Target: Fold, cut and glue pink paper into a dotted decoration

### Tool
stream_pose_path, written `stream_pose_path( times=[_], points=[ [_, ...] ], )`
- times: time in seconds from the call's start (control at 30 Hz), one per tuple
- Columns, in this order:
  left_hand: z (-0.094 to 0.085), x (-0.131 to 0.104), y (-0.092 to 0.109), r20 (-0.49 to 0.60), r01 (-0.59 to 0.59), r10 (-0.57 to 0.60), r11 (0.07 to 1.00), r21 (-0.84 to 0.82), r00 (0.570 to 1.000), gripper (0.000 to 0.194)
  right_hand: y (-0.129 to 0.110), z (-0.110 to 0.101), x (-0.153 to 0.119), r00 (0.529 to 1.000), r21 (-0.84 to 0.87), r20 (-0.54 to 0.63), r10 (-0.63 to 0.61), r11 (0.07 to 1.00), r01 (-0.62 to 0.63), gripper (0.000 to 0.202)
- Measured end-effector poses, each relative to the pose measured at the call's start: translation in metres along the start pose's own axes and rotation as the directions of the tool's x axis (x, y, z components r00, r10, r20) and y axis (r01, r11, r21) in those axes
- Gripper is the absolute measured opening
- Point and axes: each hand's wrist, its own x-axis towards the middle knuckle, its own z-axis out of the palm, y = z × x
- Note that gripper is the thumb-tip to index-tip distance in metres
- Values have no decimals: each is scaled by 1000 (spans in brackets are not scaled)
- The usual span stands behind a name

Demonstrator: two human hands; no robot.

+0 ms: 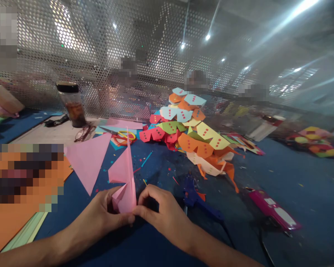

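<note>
Between my hands a folded pink paper shape (122, 168) stands upright, with a tall thin point and side flaps. My left hand (107, 211) is closed around its lower left part, thumb across the bottom. With thumb and forefinger, my right hand (158, 207) pinches its lower right edge. Behind it on the left lies a pink paper triangle (89, 159). Yellow and red-handled scissors (128, 135) rest beyond on coloured paper. Just right of my right hand is a blue glue gun (200, 202).
A heap of folded paper pieces (169, 128) in several colours sits ahead. A magenta device (274, 209) lies at right. At left are a stack of paper sheets (22, 230), a lidded jar (74, 107) and glasses (84, 132). Perforated metal mesh (94, 74) rises behind the blue table (161, 167).
</note>
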Motion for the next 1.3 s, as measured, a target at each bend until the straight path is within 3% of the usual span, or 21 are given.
stream_pose_path(
  times=[0.2,0.53,1.03,1.3],
  points=[
    [1,-1,0,-16,12,-11,998,60,1000,33,-1,1,0,998,92,14,66,994,-67,21],
    [2,-5,0,5,73,-75,983,168,997,29,-3,-3,2,999,213,-6,38,976,-36,16],
    [6,-3,2,25,38,-39,999,20,999,34,-6,-3,2,991,343,-14,132,932,-119,14],
    [11,-4,16,-62,85,-72,963,255,996,26,-5,-4,4,988,381,-9,152,914,-137,21]
  ],
)
